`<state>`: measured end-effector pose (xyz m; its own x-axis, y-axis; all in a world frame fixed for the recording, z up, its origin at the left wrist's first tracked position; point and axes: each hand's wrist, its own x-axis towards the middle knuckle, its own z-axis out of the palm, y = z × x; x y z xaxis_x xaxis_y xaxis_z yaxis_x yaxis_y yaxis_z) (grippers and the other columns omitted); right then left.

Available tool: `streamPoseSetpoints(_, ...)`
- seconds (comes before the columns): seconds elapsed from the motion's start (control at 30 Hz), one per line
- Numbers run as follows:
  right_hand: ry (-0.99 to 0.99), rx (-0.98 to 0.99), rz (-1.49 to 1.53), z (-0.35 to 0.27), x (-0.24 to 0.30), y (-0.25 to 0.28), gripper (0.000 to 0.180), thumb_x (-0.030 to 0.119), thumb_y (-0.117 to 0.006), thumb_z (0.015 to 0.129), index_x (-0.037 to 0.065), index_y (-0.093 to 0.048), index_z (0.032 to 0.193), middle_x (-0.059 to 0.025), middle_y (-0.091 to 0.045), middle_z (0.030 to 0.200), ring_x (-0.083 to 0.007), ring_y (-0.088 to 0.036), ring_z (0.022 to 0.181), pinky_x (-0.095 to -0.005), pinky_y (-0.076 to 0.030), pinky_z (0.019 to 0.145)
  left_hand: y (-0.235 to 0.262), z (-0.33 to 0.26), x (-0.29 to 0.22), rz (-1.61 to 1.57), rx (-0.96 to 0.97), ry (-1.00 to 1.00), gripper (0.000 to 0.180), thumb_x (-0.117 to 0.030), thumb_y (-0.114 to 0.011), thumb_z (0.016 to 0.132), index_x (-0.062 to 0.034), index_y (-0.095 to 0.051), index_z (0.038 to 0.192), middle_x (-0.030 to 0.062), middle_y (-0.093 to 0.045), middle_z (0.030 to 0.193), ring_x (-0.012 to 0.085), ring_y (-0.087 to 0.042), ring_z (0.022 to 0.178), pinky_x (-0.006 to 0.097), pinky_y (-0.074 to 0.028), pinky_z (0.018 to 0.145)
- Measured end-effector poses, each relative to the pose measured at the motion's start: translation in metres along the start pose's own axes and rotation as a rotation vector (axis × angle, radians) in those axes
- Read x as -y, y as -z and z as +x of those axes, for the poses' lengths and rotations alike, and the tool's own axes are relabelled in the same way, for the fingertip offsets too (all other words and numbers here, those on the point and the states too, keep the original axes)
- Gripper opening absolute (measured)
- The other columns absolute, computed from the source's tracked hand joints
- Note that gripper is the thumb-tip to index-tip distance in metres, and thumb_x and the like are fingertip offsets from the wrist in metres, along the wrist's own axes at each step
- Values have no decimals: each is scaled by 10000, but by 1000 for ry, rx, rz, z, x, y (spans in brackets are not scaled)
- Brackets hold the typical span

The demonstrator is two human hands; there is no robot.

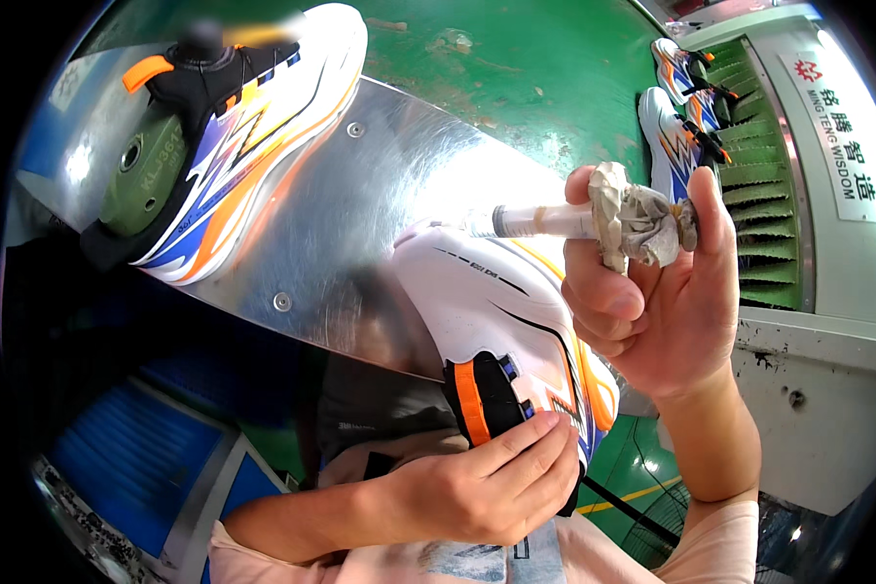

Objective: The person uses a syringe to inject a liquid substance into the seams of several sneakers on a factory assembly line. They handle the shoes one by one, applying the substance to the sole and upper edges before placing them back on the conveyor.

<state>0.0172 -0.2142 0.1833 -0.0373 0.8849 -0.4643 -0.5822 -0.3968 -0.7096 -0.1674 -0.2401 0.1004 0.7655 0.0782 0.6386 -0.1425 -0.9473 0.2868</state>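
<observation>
My left hand (pixel 492 477) is closed on the side of a sports shoe (pixel 516 321), white with orange, blue and black markings. The shoe is tilted, its toe toward the metal plate and its black and orange collar area near my fingers. In my right hand (pixel 652 292) is a syringe (pixel 545 222) with a clear barrel, its rear end wrapped in a crumpled, dirty whitish covering. My fingers curl around that end, with the thumb by the plunger. The syringe's tip points left, over the shoe's toe edge; glare hides whether it touches.
A similar shoe (pixel 253 146) on a green shoe last (pixel 146 175) lies at the left of the shiny metal plate (pixel 341 282). More shoes (pixel 667 136) stand at the upper right by a pale machine (pixel 837 263) with green curtain strips (pixel 759 204). Blue panels (pixel 127 467) are lower left.
</observation>
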Motion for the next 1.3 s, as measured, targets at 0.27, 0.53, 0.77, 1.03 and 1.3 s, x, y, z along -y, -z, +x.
streamPoseSetpoints(0.27,-41,-28,-286,-2,13,-14,757,696,-232,940,39,-393,1280,16,-376,591,-67,-233,441,-212,-218,386,-3,-3,-2,-6,-14,24,149,-176,-573,838,-89,-659,924,41,-670,994,193,-642,999,349,-483,966)
streamPoseSetpoints(0.53,282,59,-88,-57,-15,27,821,729,-341,892,-10,-405,1244,-13,-447,718,-58,-310,526,-209,-243,461,1,3,-1,-58,1,32,135,-129,-597,822,-78,-659,931,48,-669,989,196,-660,947,337,-506,923)
streamPoseSetpoints(0.77,181,-195,-156,-117,-42,44,958,759,-557,748,-38,-410,1259,-42,-510,875,-86,-425,664,-214,-323,564,7,14,-6,-47,87,81,138,-121,-629,801,-104,-681,927,44,-686,980,216,-653,958,354,-511,884)
streamPoseSetpoints(1.03,119,-215,-77,-163,-71,56,977,762,-559,738,-25,-394,1292,-68,-542,1006,-109,-518,828,-253,-437,702,4,23,-10,24,125,69,107,-88,-644,790,-65,-676,890,90,-689,978,273,-662,952,411,-534,855)
streamPoseSetpoints(1.3,253,-143,11,-194,-99,82,957,772,-481,784,-44,-380,1273,-64,-537,924,-100,-498,738,-235,-412,645,5,30,-8,67,180,25,192,-149,-636,790,-11,-663,919,142,-687,987,329,-662,966,484,-525,889)
